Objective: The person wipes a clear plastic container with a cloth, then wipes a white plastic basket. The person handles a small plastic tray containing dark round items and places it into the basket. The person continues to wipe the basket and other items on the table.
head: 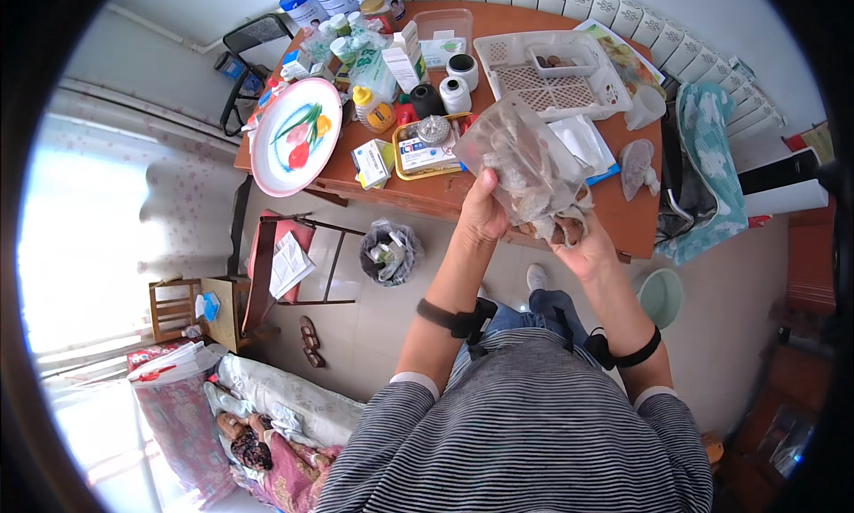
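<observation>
My left hand (486,206) grips the near left side of a clear plastic container (510,136), with the thumb on its wall. The container is tilted above the front of a reddish-brown table (434,196). Bunched in my right hand (589,249) is a brown-and-white cloth (567,225), pressed to the container's near right edge. Part of the cloth is hidden by the container. Just beyond, a white plastic basket (490,56) holds a small clear box (567,61) with a few brown round things. A knotted plastic bag (637,166) lies to the right.
A floral enamel tray (293,138) overhangs the table's left edge. A yellow tray (403,161) holds boxes. On the floor stand a lined trash bin (390,253), a red chair (263,273) and a green basin (660,301). A person (257,439) lies on a bed behind left.
</observation>
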### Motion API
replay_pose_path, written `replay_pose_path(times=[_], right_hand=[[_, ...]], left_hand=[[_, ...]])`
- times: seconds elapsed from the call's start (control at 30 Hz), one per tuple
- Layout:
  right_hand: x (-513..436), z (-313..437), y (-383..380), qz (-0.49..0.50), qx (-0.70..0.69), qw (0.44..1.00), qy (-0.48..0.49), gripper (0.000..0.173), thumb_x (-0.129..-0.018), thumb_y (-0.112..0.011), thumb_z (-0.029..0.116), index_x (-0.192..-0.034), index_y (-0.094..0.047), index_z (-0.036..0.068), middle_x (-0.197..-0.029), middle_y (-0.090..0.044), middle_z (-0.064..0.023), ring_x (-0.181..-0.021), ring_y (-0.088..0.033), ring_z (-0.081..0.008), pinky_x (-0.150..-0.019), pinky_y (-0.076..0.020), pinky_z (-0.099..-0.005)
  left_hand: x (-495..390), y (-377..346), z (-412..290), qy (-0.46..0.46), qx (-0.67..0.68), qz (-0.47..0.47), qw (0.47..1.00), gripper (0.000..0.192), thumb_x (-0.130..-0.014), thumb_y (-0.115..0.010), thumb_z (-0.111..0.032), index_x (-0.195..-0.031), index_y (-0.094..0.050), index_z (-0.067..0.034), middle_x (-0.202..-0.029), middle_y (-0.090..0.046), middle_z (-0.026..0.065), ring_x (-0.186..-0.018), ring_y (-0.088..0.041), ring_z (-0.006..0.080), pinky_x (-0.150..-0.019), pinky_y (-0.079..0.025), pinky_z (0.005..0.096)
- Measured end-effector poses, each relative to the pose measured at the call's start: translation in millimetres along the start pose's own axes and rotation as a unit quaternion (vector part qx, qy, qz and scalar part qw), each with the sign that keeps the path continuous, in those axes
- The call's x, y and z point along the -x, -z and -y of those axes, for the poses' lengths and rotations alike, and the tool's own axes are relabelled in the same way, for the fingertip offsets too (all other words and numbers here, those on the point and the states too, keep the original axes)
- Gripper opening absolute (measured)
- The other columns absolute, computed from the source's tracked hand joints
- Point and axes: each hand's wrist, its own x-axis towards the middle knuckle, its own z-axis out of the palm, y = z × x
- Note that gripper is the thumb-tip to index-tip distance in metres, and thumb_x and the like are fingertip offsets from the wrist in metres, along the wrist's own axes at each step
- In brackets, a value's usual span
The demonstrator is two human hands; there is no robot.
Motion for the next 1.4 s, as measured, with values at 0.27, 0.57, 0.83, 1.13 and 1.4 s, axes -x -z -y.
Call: replay_pose_path(times=[0.27,0.57,0.83,1.13,1.4], right_hand=[[5,43,-43,0.134,0.668,0.476,0.557,0.030,-0.075,-0.077,0.009,-0.095,-0.056,0.005,-0.112,-0.069,-0.0154,-0.088,-0.068,-0.0267,-0.072,-0.0561,-0.0352],[-4,35,-40,0.156,0.663,0.300,0.667,0.025,-0.072,-0.071,0.012,-0.092,-0.057,0.007,-0.111,-0.070,-0.0134,-0.095,-0.068,-0.0300,-0.072,-0.0578,-0.0365],[2,-5,-34,0.019,0.499,0.800,0.332,0.032,-0.072,-0.069,-0.011,-0.098,-0.057,0.004,-0.099,-0.066,-0.0050,-0.085,-0.063,-0.0115,-0.074,-0.0491,-0.0254],[-3,-23,7,0.021,0.065,0.998,0.013,0.027,-0.091,-0.061,0.009,-0.118,-0.058,0.007,-0.111,-0.064,-0.0054,-0.102,-0.063,-0.0187,-0.085,-0.0524,-0.0334],[12,-14,22,-0.085,-0.024,0.985,-0.148,0.021,-0.096,-0.059,0.023,-0.114,-0.063,0.011,-0.096,-0.071,-0.0017,-0.087,-0.064,-0.0134,-0.073,-0.0480,-0.0297]], left_hand=[[15,-12,-2,-0.027,-0.033,-0.118,0.992,0.094,-0.083,-0.066,-0.065,-0.152,-0.030,-0.012,-0.150,-0.043,0.0073,-0.139,-0.039,0.0276,-0.117,-0.031,0.0481],[12,-58,-9,-0.143,-0.155,-0.260,0.942,0.060,-0.093,-0.068,-0.035,-0.142,-0.042,-0.012,-0.134,-0.053,0.0060,-0.124,-0.053,0.0246,-0.105,-0.045,0.0451],[13,-45,-18,-0.106,-0.171,-0.189,0.961,0.058,-0.092,-0.068,-0.028,-0.140,-0.043,-0.007,-0.129,-0.057,0.0088,-0.118,-0.058,0.0246,-0.103,-0.048,0.0438],[27,-8,-15,-0.057,-0.199,-0.139,0.969,0.084,-0.080,-0.077,-0.033,-0.147,-0.033,-0.004,-0.139,-0.050,0.0123,-0.129,-0.050,0.0285,-0.108,-0.043,0.0459],[30,12,-6,-0.013,-0.033,-0.115,0.993,0.068,-0.088,-0.072,-0.030,-0.143,-0.041,-0.005,-0.137,-0.055,0.0108,-0.127,-0.052,0.0297,-0.110,-0.042,0.0464]])
